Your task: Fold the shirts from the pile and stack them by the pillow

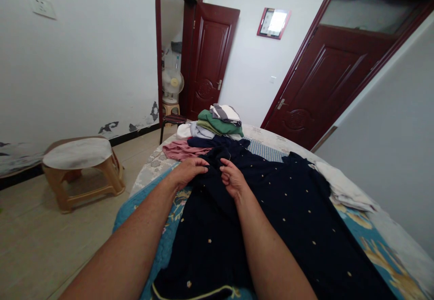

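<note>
A dark navy garment (288, 209) with small pale flowers lies spread over the table, yellow piping along its near hem. My left hand (190, 172) pinches a fold of its cloth near the far left part. Close by on the right, my right hand (232, 176) has its thumb and forefinger pressed together on the same garment, with the other fingers curled. A thin yellowish edge of cloth shows just above my right fingertips. Beyond my hands sits a stack of folded clothes (217, 121) in white, green and grey, with a pink cloth (185, 150) beside its base.
Under the garment is a teal flowered quilted cloth (135, 209). White folded fabric (346, 185) lies at the right, and a blue striped cloth (266, 150) behind. A stool (81, 160) stands on the floor at left. Two dark red doors (213, 51) are at the back.
</note>
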Demonstrator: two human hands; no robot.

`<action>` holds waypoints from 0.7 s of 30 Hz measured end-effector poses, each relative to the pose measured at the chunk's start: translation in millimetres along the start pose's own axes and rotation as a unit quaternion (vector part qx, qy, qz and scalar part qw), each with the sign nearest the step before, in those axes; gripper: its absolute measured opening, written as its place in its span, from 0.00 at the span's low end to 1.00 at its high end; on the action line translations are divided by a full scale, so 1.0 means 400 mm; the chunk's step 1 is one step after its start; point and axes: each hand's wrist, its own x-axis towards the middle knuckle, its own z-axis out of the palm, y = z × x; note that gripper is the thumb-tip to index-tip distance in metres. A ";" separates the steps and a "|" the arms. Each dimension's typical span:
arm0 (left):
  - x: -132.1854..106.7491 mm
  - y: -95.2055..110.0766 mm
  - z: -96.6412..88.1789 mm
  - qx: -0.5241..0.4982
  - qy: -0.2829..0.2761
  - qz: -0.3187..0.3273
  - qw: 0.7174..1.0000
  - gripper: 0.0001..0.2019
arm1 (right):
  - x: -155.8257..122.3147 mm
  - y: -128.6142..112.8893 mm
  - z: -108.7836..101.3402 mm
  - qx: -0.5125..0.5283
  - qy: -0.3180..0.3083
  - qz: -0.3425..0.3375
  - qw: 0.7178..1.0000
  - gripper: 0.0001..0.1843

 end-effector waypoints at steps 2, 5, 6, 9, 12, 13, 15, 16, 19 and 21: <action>0.001 -0.001 0.002 -0.011 -0.001 0.000 1.000 0.14 | 0.000 -0.001 -0.001 0.026 -0.002 -0.012 1.000 0.32; -0.001 0.004 0.005 -0.019 -0.002 0.003 1.000 0.14 | 0.004 0.002 -0.003 0.054 0.001 -0.028 0.998 0.32; -0.003 0.007 0.006 -0.020 -0.003 0.006 1.000 0.13 | 0.006 0.004 -0.004 0.059 0.004 -0.031 0.998 0.32; -0.009 0.019 0.008 -0.011 -0.009 0.008 1.000 0.13 | 0.013 0.010 -0.006 0.060 0.017 -0.018 0.998 0.27; -0.014 0.030 0.009 0.008 -0.009 0.004 1.000 0.14 | 0.017 0.009 -0.009 0.081 0.015 -0.009 0.997 0.22; -0.015 0.032 0.009 0.012 -0.008 0.003 1.000 0.14 | 0.017 0.007 -0.010 0.094 0.009 -0.011 0.995 0.21; -0.016 0.035 0.009 0.017 -0.007 0.005 1.000 0.15 | 0.017 0.004 -0.012 0.119 -0.002 -0.015 0.993 0.21; -0.017 0.036 0.009 0.018 -0.005 0.006 1.000 0.15 | 0.017 0.004 -0.013 0.128 -0.001 -0.014 0.992 0.22; -0.018 0.041 0.014 0.030 0.005 0.007 1.000 0.16 | 0.018 0.007 -0.014 0.136 0.022 -0.005 0.990 0.23; -0.018 0.044 0.018 0.045 0.010 0.007 0.999 0.17 | 0.019 0.013 -0.012 0.134 0.030 0.002 0.991 0.23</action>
